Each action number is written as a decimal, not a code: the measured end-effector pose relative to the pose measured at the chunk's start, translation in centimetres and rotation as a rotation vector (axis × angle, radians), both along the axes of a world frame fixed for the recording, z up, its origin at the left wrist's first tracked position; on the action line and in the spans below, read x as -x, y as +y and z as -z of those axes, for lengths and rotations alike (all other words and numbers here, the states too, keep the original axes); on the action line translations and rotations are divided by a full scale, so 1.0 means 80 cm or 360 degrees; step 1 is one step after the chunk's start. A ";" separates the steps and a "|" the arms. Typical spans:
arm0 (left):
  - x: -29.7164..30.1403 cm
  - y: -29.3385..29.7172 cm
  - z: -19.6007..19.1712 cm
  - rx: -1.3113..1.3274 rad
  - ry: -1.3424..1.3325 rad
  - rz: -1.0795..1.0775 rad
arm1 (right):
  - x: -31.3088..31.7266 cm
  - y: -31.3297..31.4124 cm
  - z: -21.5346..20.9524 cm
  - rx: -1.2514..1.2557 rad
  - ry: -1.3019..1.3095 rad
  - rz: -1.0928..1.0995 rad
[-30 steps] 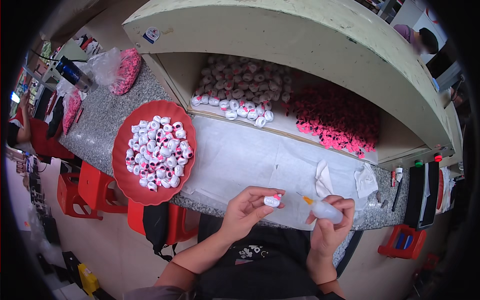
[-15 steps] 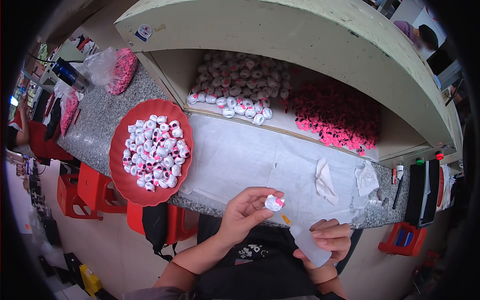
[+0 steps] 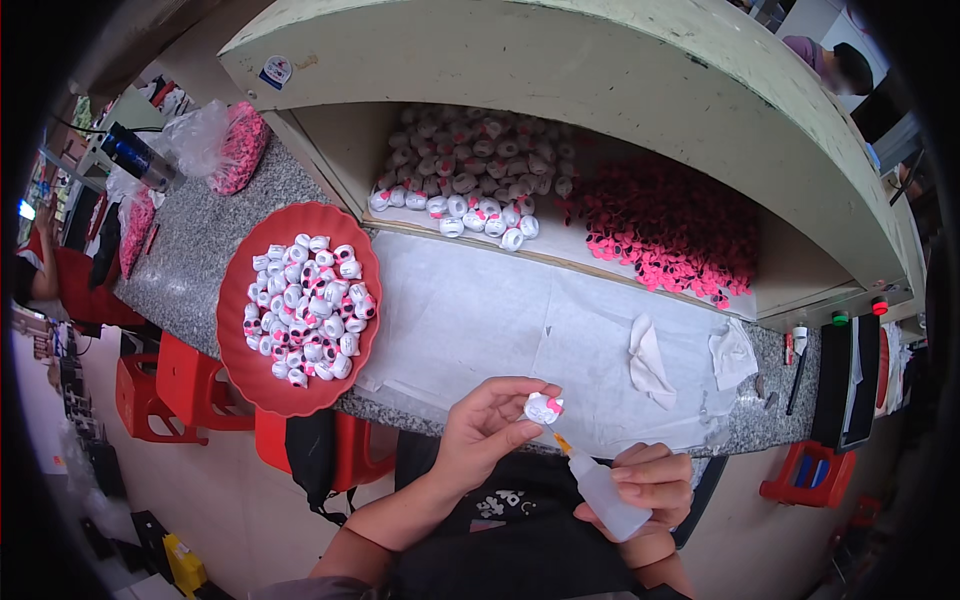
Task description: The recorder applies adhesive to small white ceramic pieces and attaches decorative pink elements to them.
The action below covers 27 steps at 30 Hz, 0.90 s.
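Note:
Between the thumb and fingers of my left hand (image 3: 487,428) is a small white cat-head piece (image 3: 543,408) with a pink bow. My right hand (image 3: 652,487) grips a translucent squeeze bottle (image 3: 610,500), tilted so that its amber needle tip (image 3: 562,441) points up at the lower edge of the piece. Whether the tip touches it, I cannot tell. To the left, a red scalloped tray (image 3: 237,355) holds a heap of similar white-and-pink pieces (image 3: 310,310). Both hands are above the near edge of the paper-covered bench (image 3: 460,310).
A pale cabinet (image 3: 560,60) spans the back, with white pieces (image 3: 470,165) and loose pink bows (image 3: 680,240) heaped inside. Crumpled cloths (image 3: 650,362) lie to the right. Bags of pink parts (image 3: 240,147) and a dark tumbler (image 3: 138,157) stand far left. Red stools (image 3: 190,380) are below.
Both hands have shifted slightly left, the piece and the bottle with them. The needle tip stays close to the piece's underside. The whole view has also moved a little.

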State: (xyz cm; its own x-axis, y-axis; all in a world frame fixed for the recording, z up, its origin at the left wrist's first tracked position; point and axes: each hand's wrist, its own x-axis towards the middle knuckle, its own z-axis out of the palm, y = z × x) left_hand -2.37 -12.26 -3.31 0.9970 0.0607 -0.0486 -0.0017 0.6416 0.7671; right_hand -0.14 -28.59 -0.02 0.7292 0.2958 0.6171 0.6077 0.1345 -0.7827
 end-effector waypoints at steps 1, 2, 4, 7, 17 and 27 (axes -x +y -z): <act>0.000 0.000 0.001 0.0005 -0.0009 -0.0016 | 0.000 0.000 -0.001 0.0010 0.0004 -0.0004; 0.001 0.001 0.002 0.0010 -0.0017 -0.0032 | -0.001 0.000 -0.001 0.0019 0.0007 -0.0007; 0.001 0.001 0.003 0.0004 -0.0015 -0.0034 | 0.000 -0.001 -0.001 0.0033 -0.0004 0.0031; 0.002 0.000 0.003 -0.0004 -0.0024 -0.0035 | 0.001 -0.001 -0.001 0.0039 -0.0020 0.0060; 0.001 -0.001 0.002 -0.0015 -0.0033 0.0004 | 0.002 0.000 0.000 0.0048 -0.0037 0.0038; 0.000 0.000 0.005 -0.0027 -0.0029 -0.0011 | 0.001 0.000 -0.004 0.0063 0.0002 0.0057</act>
